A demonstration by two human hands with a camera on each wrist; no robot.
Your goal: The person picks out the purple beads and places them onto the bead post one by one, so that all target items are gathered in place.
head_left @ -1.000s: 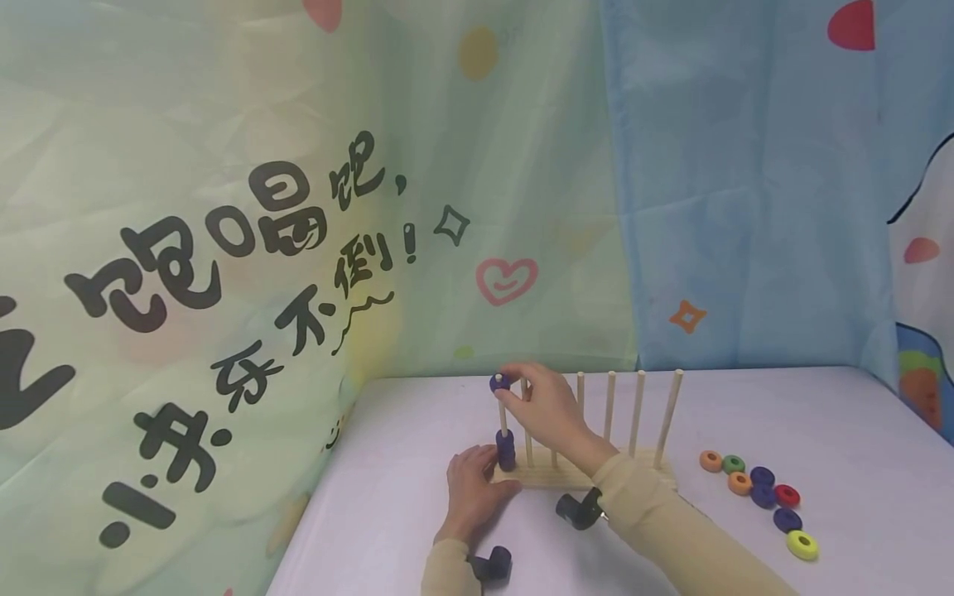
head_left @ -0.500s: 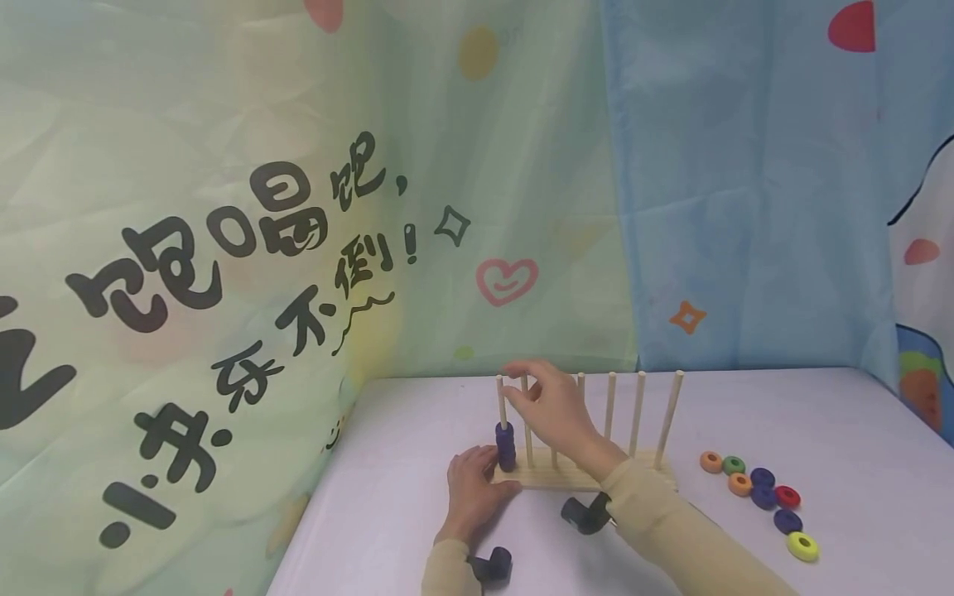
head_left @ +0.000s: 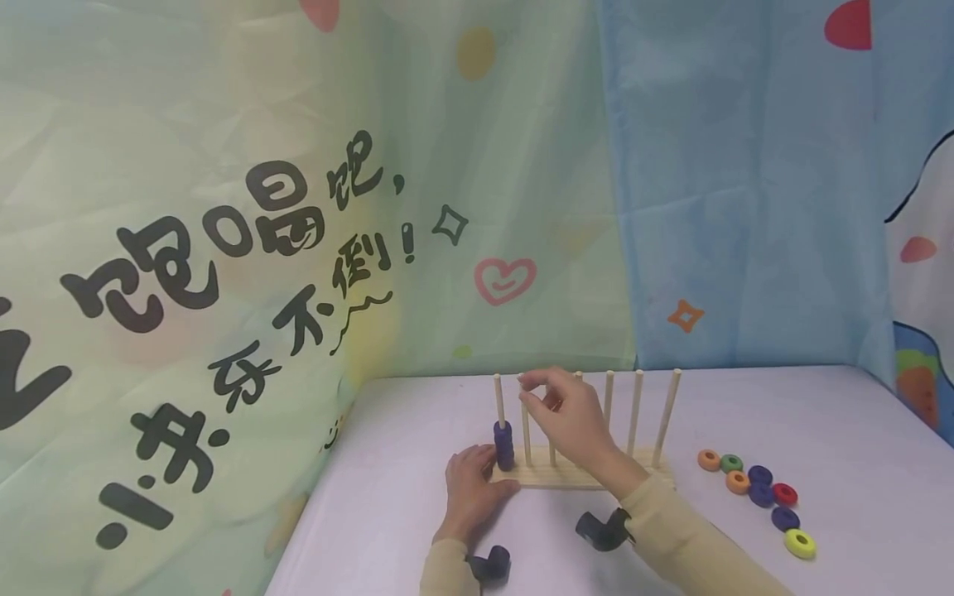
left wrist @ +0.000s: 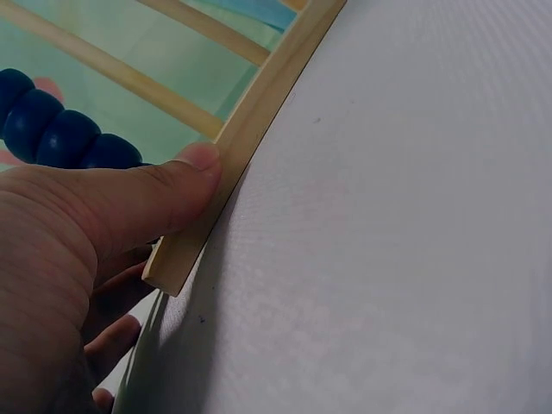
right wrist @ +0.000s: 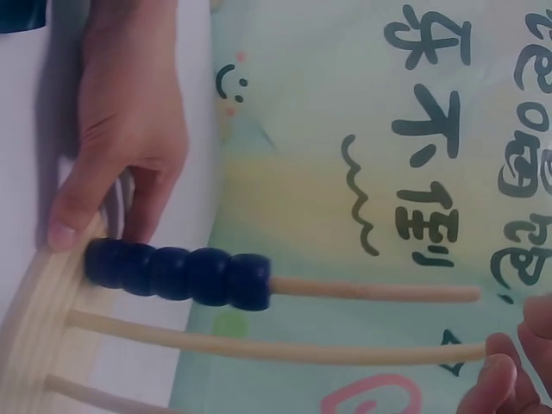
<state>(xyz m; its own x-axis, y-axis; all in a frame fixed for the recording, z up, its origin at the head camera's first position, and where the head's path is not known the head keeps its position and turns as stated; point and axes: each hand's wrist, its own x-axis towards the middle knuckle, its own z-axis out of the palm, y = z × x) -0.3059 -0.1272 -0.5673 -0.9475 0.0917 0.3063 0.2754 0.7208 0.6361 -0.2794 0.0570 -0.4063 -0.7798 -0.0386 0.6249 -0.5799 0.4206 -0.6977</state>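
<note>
A wooden peg stand (head_left: 596,478) with a row of upright pegs stands on the table. On its leftmost peg is a stack of several dark blue-purple beads (head_left: 503,447), also plain in the right wrist view. My left hand (head_left: 471,488) grips the left end of the base, its thumb (left wrist: 185,177) on the front edge in the left wrist view. My right hand (head_left: 572,416) is raised by the top of the second peg, thumb and index finger bent and apart, holding no bead. Whether its fingertips touch that peg, I cannot tell.
Loose beads lie right of the stand: orange ones, a green bead (head_left: 731,463), a red bead (head_left: 785,494), several purple ones, and a yellow bead (head_left: 800,543) nearest me. Behind the table (head_left: 387,497) hangs a printed curtain (head_left: 507,182).
The purple bead held at the top of the leftmost peg was let go and dropped onto the stack. My right hand then moved right, away from that peg. My left hand kept its place.
</note>
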